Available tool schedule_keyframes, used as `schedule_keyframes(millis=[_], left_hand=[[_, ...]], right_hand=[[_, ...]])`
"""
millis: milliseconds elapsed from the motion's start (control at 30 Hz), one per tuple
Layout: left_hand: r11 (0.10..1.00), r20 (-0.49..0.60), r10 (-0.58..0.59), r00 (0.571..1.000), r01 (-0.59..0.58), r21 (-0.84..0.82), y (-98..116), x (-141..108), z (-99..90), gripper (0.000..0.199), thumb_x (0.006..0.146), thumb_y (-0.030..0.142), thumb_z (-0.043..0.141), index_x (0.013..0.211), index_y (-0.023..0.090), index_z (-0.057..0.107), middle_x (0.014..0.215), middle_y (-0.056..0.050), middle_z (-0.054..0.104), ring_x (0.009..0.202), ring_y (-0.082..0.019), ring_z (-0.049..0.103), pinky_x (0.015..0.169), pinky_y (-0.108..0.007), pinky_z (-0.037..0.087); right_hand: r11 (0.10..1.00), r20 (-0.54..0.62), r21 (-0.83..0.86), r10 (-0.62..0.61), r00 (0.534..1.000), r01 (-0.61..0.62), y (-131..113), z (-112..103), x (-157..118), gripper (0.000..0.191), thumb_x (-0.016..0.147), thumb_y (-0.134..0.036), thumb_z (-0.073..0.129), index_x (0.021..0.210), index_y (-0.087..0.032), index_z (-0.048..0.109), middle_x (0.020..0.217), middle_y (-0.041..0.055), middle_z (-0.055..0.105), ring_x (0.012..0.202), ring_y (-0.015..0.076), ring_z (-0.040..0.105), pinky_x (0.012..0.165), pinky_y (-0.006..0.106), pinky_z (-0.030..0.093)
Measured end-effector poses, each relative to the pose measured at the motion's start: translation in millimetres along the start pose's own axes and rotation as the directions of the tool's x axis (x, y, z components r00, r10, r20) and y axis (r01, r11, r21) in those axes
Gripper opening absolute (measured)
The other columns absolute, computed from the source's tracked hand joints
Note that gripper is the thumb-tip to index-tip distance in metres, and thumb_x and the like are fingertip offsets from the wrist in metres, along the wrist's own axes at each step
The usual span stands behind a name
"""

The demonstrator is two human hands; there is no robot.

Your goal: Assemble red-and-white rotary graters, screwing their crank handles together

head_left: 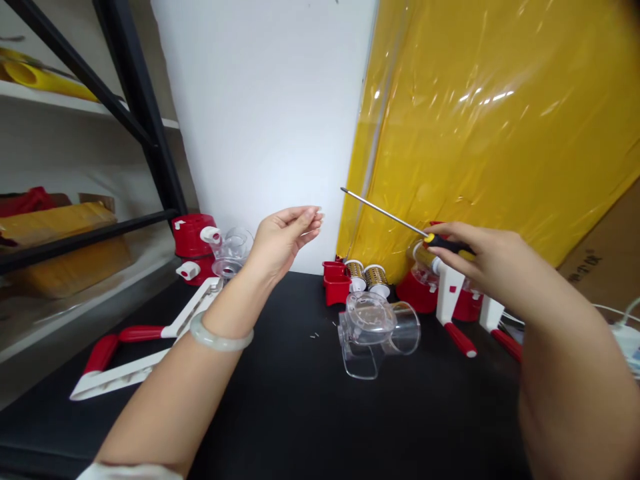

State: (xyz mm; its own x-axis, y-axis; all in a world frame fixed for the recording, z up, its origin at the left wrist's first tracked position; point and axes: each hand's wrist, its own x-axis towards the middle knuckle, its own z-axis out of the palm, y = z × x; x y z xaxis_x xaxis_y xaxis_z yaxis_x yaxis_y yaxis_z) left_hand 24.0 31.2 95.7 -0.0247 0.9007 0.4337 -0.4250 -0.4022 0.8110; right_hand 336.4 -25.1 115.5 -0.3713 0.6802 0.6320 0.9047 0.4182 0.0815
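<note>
The right hand (487, 250) is holding the screwdriver (385, 212) in a closed grip above the desk (425, 420); the left hand (287, 237) is pinching its fingertips together, contents too small to tell; the clear housing (370, 323) is lying toward the far edge; steady handling should be preventing slips.

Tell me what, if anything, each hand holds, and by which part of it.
The right hand holds the screwdriver by its dark handle. The left hand has its fingers pinched; whether they hold anything cannot be told.
</note>
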Motion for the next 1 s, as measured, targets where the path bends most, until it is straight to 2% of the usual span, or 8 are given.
schedule_keyframes(millis=[200, 400, 567, 700, 800, 1000], left_hand=[[0.999, -0.088, -0.045, 0.995, 0.044, -0.021, -14, -1, -11.6, 0.025, 0.066, 0.036, 0.083, 0.077, 0.018, 0.070, 0.091, -0.005, 0.073, 0.082, -0.011, 0.066, 0.071, -0.020, 0.051], [0.988, -0.073, -0.140, 0.987, 0.134, -0.077, -26, -4, -3.9, 0.027, 0.068, 0.037, 0.082, 0.080, 0.016, 0.070, 0.087, -0.004, 0.074, 0.077, -0.010, 0.068, 0.068, -0.017, 0.053], [0.965, -0.046, -0.207, 0.977, 0.196, -0.176, -29, -6, -2.5, 0.024, 0.072, 0.035, 0.080, 0.079, 0.014, 0.070, 0.081, -0.003, 0.074, 0.072, -0.008, 0.070, 0.066, -0.015, 0.054], [0.949, -0.079, -0.244, 0.966, 0.221, -0.225, -26, -6, -3.2, 0.021, 0.075, 0.032, 0.078, 0.080, 0.015, 0.069, 0.083, -0.003, 0.075, 0.075, -0.009, 0.071, 0.067, -0.015, 0.056], [0.941, -0.102, -0.277, 0.955, 0.249, -0.228, -25, -8, -1.8, 0.020, 0.075, 0.031, 0.078, 0.080, 0.014, 0.068, 0.083, -0.005, 0.075, 0.075, -0.010, 0.072, 0.066, -0.015, 0.056], [0.941, -0.200, -0.244, 0.949, 0.182, -0.284, -26, -9, -1.0, 0.019, 0.074, 0.029, 0.079, 0.078, 0.015, 0.068, 0.077, -0.001, 0.073, 0.069, -0.007, 0.068, 0.065, -0.015, 0.054]], right_hand=[[0.992, 0.003, 0.110, -0.068, 0.998, 0.067, -2, 16, -13, 0.029, 0.091, -0.036, 0.053, 0.117, -0.025, 0.063, 0.110, 0.0058, 0.072, 0.096, 0.0252, 0.069, 0.083, 0.039, 0.054], [0.994, -0.009, 0.086, -0.067, 0.998, 0.067, 5, 25, -18, 0.032, 0.091, -0.037, 0.054, 0.119, -0.026, 0.062, 0.110, 0.0064, 0.071, 0.094, 0.0262, 0.069, 0.082, 0.040, 0.054], [0.990, 0.006, 0.088, -0.108, 0.994, 0.107, 10, 30, -21, 0.033, 0.091, -0.039, 0.054, 0.122, -0.028, 0.061, 0.105, 0.0057, 0.070, 0.089, 0.0244, 0.069, 0.077, 0.038, 0.054], [0.992, 0.015, 0.045, -0.121, 0.992, 0.121, 8, 35, -24, 0.034, 0.092, -0.039, 0.052, 0.124, -0.029, 0.059, 0.106, 0.0064, 0.069, 0.087, 0.0242, 0.070, 0.072, 0.037, 0.055], [0.991, -0.025, -0.005, -0.131, 0.991, 0.131, 4, 36, -26, 0.034, 0.093, -0.039, 0.051, 0.124, -0.029, 0.059, 0.108, 0.0071, 0.069, 0.085, 0.0247, 0.070, 0.068, 0.037, 0.055], [0.989, -0.061, -0.065, -0.135, 0.989, 0.131, -4, 30, -27, 0.036, 0.094, -0.041, 0.047, 0.126, -0.029, 0.058, 0.105, 0.0076, 0.069, 0.083, 0.0266, 0.070, 0.060, 0.036, 0.054]])
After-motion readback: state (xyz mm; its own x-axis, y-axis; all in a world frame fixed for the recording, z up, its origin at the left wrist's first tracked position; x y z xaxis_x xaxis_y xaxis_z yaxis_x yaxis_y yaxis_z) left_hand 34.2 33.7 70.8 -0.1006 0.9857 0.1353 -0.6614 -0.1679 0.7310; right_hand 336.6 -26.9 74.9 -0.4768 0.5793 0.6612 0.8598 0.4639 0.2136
